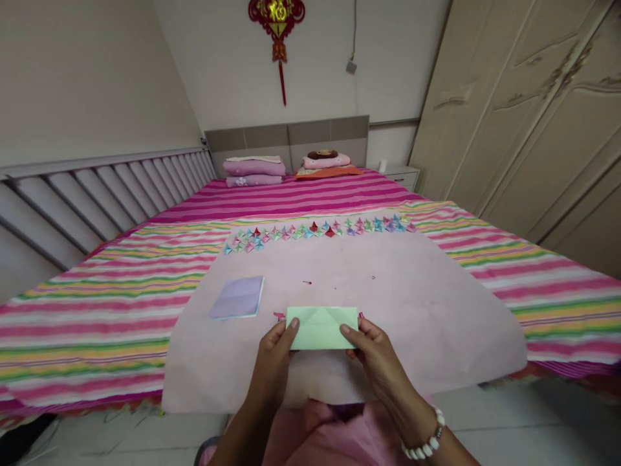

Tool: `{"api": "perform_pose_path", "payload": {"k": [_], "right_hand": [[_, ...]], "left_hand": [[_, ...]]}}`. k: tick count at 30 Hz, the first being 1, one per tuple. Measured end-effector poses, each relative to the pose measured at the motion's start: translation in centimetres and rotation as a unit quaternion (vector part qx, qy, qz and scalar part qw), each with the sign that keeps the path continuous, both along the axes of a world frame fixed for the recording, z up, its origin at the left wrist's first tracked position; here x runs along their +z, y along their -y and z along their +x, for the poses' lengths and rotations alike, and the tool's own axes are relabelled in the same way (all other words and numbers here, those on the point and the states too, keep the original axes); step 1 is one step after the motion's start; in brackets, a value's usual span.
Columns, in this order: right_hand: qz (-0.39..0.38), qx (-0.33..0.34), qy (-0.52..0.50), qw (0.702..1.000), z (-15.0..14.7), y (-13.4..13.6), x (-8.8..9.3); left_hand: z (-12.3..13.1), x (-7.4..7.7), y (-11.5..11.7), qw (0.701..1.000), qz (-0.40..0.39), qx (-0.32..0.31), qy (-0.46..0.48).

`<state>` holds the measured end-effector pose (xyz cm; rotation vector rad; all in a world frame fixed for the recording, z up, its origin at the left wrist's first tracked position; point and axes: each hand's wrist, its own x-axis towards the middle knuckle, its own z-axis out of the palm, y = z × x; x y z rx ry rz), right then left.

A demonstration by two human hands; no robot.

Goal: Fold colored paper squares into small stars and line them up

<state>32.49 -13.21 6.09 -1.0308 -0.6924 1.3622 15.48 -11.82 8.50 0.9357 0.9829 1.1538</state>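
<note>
Between my two hands is a sheet of light green paper (320,330), folded into a wide rectangle with slanted crease marks near its upper edge. My left hand (276,349) pinches its left end, thumb on the front face. The right end is gripped by my right hand (371,346), thumb across the front and fingers behind. A bracelet of white beads circles my right wrist. Left of the green paper lies a stack of square paper (237,298), lilac on top with a bluish edge beneath.
A pale sheet (436,310) covers the near part of the striped bed (97,310). Rows of small folded paper pieces (310,230) in several colours line its far side. Folded bedding (255,169) sits by the headboard, railing (97,194) at left, wardrobe (524,103) at right.
</note>
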Motion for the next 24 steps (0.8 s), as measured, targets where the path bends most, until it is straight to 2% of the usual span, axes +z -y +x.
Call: {"api": "perform_pose_path", "payload": {"k": [3, 7, 11, 15, 21, 24], "right_hand": [[-0.012, -0.015, -0.029, 0.999, -0.5, 0.1, 0.1], [-0.007, 0.01, -0.043, 0.999, -1.4, 0.3, 0.1], [0.008, 0.045, -0.022, 0.999, -1.6, 0.6, 0.1], [0.025, 0.01, 0.023, 0.999, -1.2, 0.7, 0.2], [0.038, 0.023, 0.036, 0.998, -1.1, 0.7, 0.4], [0.063, -0.002, 0.053, 0.997, -0.6, 0.6, 0.2]], "left_hand": [[0.7, -0.7, 0.3, 0.998, 0.012, -0.015, 0.061], [1.7, -1.4, 0.6, 0.998, -0.017, -0.031, 0.061], [1.9, -1.0, 0.7, 0.997, -0.034, -0.019, 0.072], [1.7, -0.5, 0.6, 0.995, -0.068, -0.007, 0.075], [1.5, -0.6, 0.8, 0.992, -0.091, -0.01, 0.083], [1.1, -0.3, 0.7, 0.993, -0.089, -0.008, 0.074]]}}
